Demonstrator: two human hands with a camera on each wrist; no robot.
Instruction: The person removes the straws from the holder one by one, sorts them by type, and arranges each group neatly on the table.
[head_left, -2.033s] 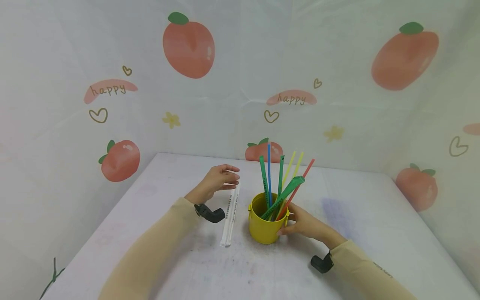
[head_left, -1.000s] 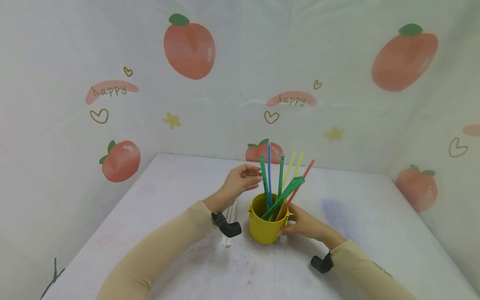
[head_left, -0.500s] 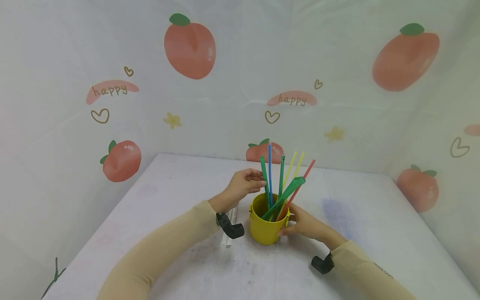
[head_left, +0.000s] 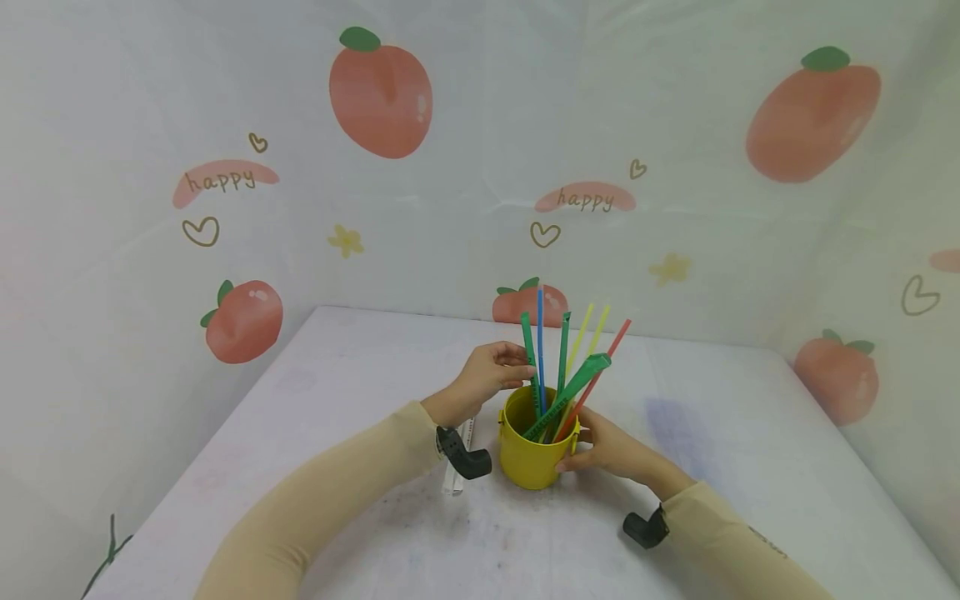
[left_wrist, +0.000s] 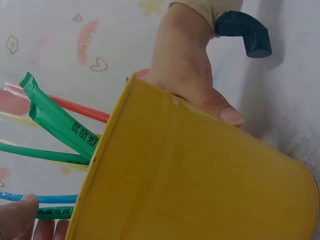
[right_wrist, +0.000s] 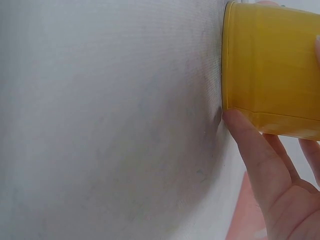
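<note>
A small yellow bucket stands upright on the table with several straws leaning in it. My right hand grips its right side, and the thumb lies low on the wall in the right wrist view. At the bucket's left, my left hand pinches a green-wrapped straw between thumb and fingers, above the rim. Close beside that straw rises a blue straw. Also in the bucket are another thin green straw, a wide green-wrapped straw, yellow straws and a red straw.
White paper-wrapped straws lie on the table left of the bucket, partly hidden beneath my left wrist. Behind the table hangs a white cloth printed with fruit. Each wrist carries a black camera mount.
My left hand has moved right from over the white paper-wrapped straws to the bucket and closed on the green-wrapped straw. The right hand and bucket have stayed put.
</note>
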